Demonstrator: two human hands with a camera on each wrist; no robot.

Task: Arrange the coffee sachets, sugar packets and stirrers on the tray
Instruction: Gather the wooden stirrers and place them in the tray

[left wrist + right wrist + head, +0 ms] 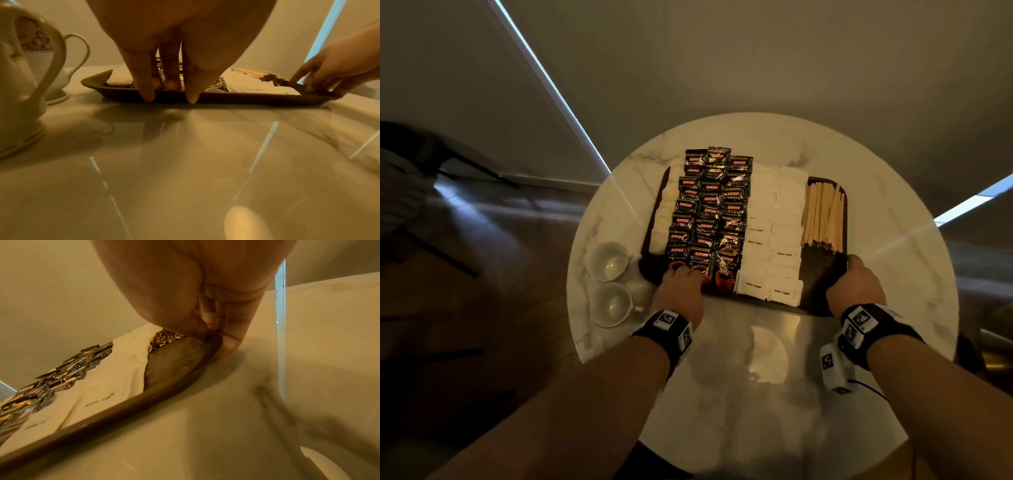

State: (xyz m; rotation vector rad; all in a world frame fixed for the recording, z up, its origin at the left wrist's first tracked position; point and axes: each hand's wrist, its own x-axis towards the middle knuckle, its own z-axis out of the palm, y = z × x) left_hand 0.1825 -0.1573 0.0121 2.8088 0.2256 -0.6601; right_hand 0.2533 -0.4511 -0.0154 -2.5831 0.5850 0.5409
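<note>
A dark tray (pixel 822 274) lies on the round marble table (pixel 756 359). It carries rows of black coffee sachets (pixel 709 212), white sugar packets (pixel 774 240) and a bundle of wooden stirrers (pixel 822 216) on the right. My left hand (pixel 685 270) holds the tray's near rim (pixel 246 99) towards its left end: thumb tip outside the rim, middle fingers inside on the front sachets (pixel 218 84). My right hand (pixel 854 274) pinches the tray's near right corner (pixel 180 356), close to the stirrers (pixel 164 339).
Two white cups (pixel 606 260) (pixel 611 303) stand on the table just left of the tray, close to my left wrist. A column of cream packets (pixel 662 212) lines the tray's left side. Bare tabletop lies between the tray and me.
</note>
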